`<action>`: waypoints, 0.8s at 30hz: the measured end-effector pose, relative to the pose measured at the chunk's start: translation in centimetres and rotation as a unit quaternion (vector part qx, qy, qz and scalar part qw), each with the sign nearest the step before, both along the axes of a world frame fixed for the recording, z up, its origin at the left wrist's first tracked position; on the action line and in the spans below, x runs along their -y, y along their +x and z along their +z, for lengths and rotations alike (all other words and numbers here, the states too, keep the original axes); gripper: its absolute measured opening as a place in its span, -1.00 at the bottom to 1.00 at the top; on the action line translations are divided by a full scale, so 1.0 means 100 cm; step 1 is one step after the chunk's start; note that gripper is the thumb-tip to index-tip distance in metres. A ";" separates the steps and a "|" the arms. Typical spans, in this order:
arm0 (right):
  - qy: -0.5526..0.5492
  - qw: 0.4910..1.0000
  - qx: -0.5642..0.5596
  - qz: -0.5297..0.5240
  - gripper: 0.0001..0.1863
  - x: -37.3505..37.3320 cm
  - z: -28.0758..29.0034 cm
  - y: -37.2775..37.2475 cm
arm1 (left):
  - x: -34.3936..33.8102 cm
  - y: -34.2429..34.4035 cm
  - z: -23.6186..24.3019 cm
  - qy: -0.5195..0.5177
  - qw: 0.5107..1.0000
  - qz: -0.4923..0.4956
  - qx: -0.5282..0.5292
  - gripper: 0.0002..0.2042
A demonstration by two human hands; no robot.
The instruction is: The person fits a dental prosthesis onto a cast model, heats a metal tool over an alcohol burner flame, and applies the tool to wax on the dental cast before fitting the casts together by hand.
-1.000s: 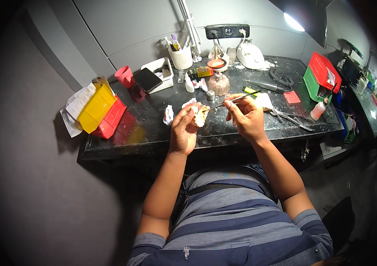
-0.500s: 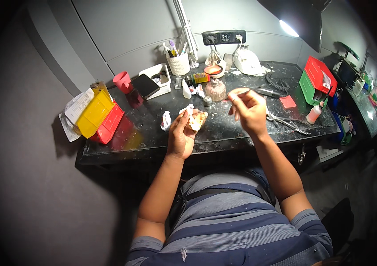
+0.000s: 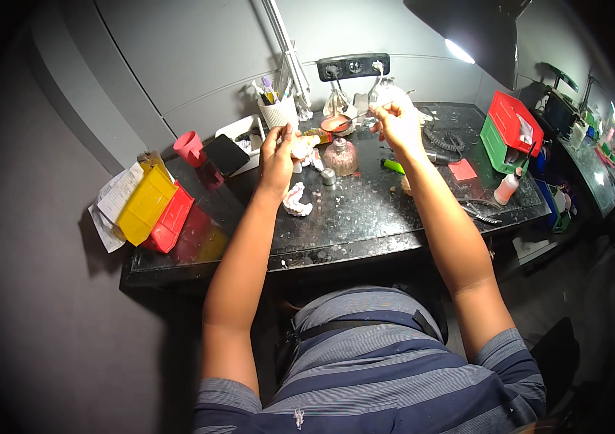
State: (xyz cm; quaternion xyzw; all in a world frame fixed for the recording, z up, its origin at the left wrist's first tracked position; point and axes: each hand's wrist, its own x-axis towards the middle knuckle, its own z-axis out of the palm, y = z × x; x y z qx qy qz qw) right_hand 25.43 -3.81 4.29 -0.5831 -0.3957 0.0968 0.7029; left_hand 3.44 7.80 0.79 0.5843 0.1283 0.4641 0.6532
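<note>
I register a black desk [image 3: 365, 217] as the main work surface. At its right end I see a stacked pair of bins: a red bin [image 3: 514, 123] above a green bin [image 3: 493, 141]. The red bin contains a whitish item; I cannot identify the contents of the green one. At the left end, a yellow bin [image 3: 147, 202] leans over a second red bin [image 3: 171, 218], with papers [image 3: 115, 201] against its left side. On the far left part of the desk, a white tray [image 3: 229, 131] holds dark items, too small to identify. A black flat box [image 3: 226, 155] rests against its left edge.

My left hand [image 3: 277, 163] is raised over the far half of the desk, fingers closed around a pale lumpy piece [image 3: 302, 147]. My right hand [image 3: 400, 130], to its right, pinches a thin tool [image 3: 357, 118] between thumb and fingers.

Behind the left hand, a white cup [image 3: 278, 113] holds upright pens and brushes [image 3: 269, 92]. A pink cup [image 3: 189, 149] sits farther left; I cannot see its contents. A squat glass jar [image 3: 341, 157] with a pinkish body stands at far centre. Near the right bins, a small bottle [image 3: 506, 189] shows pink contents. An orange shallow dish [image 3: 333, 124] sits just beyond the jar; the tool's tip is at this dish, contact undetermined. A small metal pot [image 3: 328, 176] stands just beside the jar, on the near side.
</note>
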 end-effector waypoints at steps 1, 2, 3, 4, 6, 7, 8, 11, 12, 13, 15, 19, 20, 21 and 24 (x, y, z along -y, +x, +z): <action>-0.001 1.000 -0.027 0.006 -0.83 -0.002 -0.004 0.003 | -0.004 0.001 -0.001 0.017 1.000 -0.002 0.001 -0.71; -0.007 1.000 -0.022 0.018 -0.84 -0.004 -0.008 0.006 | -0.008 0.002 -0.002 0.034 0.999 -0.004 0.002 -0.71; -0.005 1.000 -0.021 0.017 -0.84 -0.007 -0.010 0.010 | -0.010 0.002 -0.005 0.036 0.999 -0.005 0.002 -0.71; -0.006 1.000 -0.014 0.022 -0.84 -0.007 -0.013 0.011 | -0.008 0.001 -0.007 0.062 0.998 0.004 -0.013 -0.71; -0.019 0.999 -0.002 0.029 -0.84 -0.010 -0.018 0.016 | -0.004 0.003 -0.011 0.093 0.996 0.004 -0.006 -0.71; -0.019 0.999 -0.002 0.030 -0.84 -0.010 -0.018 0.015 | -0.003 0.003 -0.012 0.093 0.996 0.006 -0.006 -0.71; -0.012 0.999 -0.021 0.034 -0.84 -0.009 -0.017 0.013 | -0.002 0.001 -0.013 0.085 0.996 0.012 -0.025 -0.73; 0.022 0.996 -0.066 0.059 -0.83 -0.004 -0.016 0.014 | 0.002 0.002 -0.016 0.082 0.996 0.024 -0.036 -0.75; 0.048 0.992 -0.092 0.079 -0.81 -0.002 -0.017 0.014 | 0.002 0.003 -0.015 0.081 0.996 0.017 -0.032 -0.74; 0.047 0.991 -0.092 0.080 -0.81 0.000 -0.017 0.011 | 0.004 0.003 -0.015 0.079 0.996 0.008 -0.029 -0.74; 0.055 0.989 -0.085 0.111 -0.80 0.005 -0.018 0.004 | 0.006 0.003 -0.013 0.073 0.997 0.002 -0.030 -0.73; 0.025 0.982 -0.111 0.150 -0.80 0.011 -0.021 -0.022 | 0.015 0.001 -0.010 0.071 0.997 -0.002 -0.031 -0.71; 0.016 0.980 -0.112 0.164 -0.81 0.011 -0.024 -0.028 | 0.017 0.001 -0.010 0.071 0.997 -0.001 -0.032 -0.71; 0.006 0.978 -0.112 0.177 -0.81 0.010 -0.025 -0.032 | 0.018 0.001 -0.009 0.079 0.996 0.012 -0.044 -0.71; -0.010 0.981 -0.067 0.183 -0.81 0.008 -0.030 -0.035 | 0.019 0.000 -0.008 0.088 0.994 0.029 -0.050 -0.71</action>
